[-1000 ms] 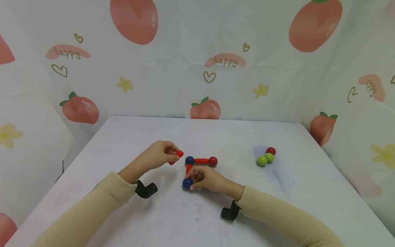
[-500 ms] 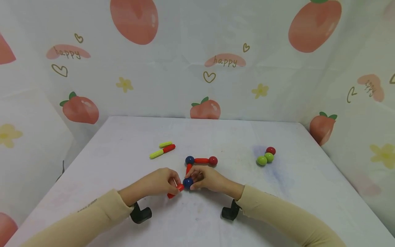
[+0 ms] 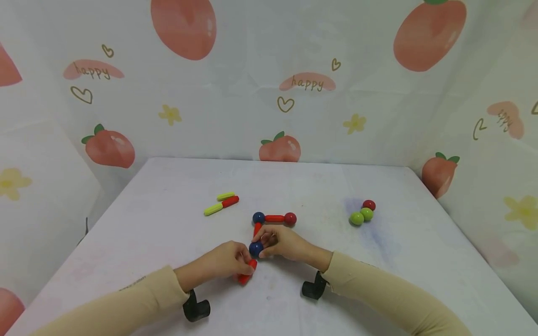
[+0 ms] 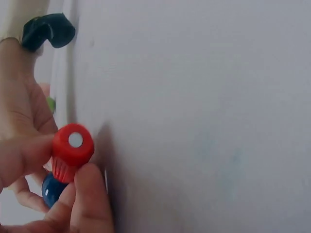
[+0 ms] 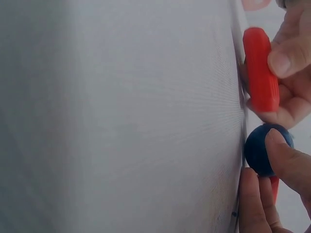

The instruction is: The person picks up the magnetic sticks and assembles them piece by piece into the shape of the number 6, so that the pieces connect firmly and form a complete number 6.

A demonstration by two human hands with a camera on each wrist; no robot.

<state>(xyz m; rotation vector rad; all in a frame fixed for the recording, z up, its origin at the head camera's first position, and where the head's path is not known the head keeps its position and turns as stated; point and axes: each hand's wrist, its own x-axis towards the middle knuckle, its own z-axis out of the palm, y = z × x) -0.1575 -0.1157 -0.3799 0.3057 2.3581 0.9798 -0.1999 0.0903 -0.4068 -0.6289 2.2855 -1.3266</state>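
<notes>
Room to pass over surface [image 3: 323,191] between joined red ball [image 3: 290,219] and green balls [image 3: 357,218]; also up front between wrist cameras [image 3: 196,306]. Left hand [image 3: 229,261] with red rod [image 3: 248,272] blocks near blue ball's [image 3: 255,249] near side, right hand [image 3: 286,243] its right. Yellow rods [image 3: 213,209] obstruct beyond left hand.

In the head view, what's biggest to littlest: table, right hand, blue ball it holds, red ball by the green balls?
1. Table
2. Right hand
3. Blue ball and red ball: unsure; they look alike, and blue is nearer the camera.
</notes>
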